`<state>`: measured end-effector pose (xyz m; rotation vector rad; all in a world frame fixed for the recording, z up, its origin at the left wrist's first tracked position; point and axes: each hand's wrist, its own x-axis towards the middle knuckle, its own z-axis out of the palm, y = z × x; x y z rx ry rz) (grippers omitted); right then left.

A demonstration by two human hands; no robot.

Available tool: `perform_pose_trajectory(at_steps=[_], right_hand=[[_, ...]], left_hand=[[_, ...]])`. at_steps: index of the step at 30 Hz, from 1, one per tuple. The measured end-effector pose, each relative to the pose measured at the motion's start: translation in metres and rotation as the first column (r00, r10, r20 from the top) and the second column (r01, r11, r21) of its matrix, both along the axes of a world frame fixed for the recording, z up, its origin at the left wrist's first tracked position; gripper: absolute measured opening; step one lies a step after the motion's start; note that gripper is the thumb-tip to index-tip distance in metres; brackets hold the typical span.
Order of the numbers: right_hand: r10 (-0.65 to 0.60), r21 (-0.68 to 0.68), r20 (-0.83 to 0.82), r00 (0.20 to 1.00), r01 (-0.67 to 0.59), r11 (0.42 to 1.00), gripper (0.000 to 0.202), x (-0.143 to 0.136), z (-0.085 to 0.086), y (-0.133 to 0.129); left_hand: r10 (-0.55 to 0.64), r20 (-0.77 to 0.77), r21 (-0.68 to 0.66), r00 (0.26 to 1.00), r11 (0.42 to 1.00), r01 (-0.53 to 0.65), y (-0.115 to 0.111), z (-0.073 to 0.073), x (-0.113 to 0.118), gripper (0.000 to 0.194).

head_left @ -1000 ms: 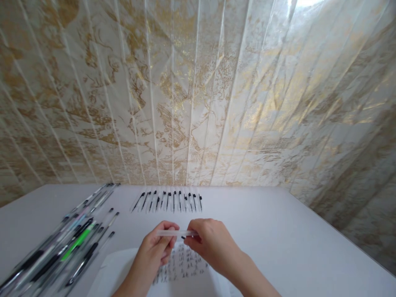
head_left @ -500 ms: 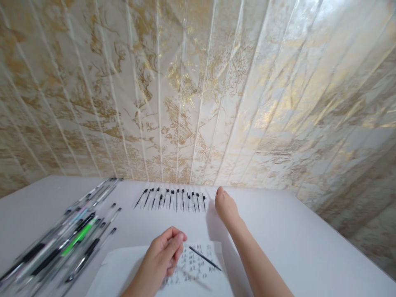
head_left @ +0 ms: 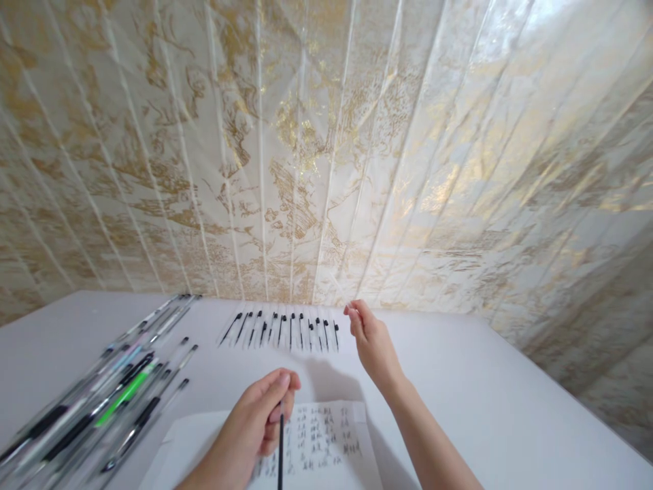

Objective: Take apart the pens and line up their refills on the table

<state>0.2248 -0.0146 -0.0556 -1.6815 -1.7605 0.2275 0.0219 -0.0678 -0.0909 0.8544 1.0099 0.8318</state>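
My left hand is closed over the paper, its thumb and fingers pinching one end of a thin black pen refill. The refill points down toward the bottom of the view. Farther out, my right hand is raised just right of a row of clear pieces with black tops. Its fingertips are pressed together; something small and pale may be between them, but it is too faint to name. A sheet of paper with handwritten characters lies under my left hand.
Many pens lie in a slanting heap on the left side of the white table, a bright green one among them. A gold-patterned pleated curtain hangs behind the table's far edge.
The black refill has swung from slanting rightward to pointing straight down. My left hand has shifted slightly left. My right hand has lifted a little and turned, its fingertips now showing on the left.
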Motion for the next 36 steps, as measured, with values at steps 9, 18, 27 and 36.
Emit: perform_pose_trajectory(at_steps=[9, 18, 27, 36], right_hand=[[-0.202, -0.265, 0.393, 0.897, 0.321, 0.909, 0.036, 0.012, -0.019, 0.020], [-0.177, -0.284, 0.491, 0.853, 0.349, 0.893, 0.039, 0.006, -0.042, 0.035], [-0.136, -0.352, 0.405, 0.904, 0.291, 0.889, 0.032, 0.011, -0.035, 0.036], [0.350, -0.488, -0.121, 0.929, -0.363, 0.793, 0.020, -0.031, 0.019, -0.014]], left_hand=[[-0.060, -0.051, 0.056, 0.997, 0.996, 0.063, -0.003, 0.000, 0.003, 0.034], [-0.094, -0.084, 0.018, 0.992, 0.995, 0.095, -0.003, -0.006, 0.005, 0.030], [-0.080, -0.154, 0.096, 0.985, 0.991, 0.095, 0.004, -0.015, -0.001, 0.039], [0.259, -0.298, 0.670, 0.919, 0.742, 0.008, 0.053, 0.019, 0.009, 0.027]])
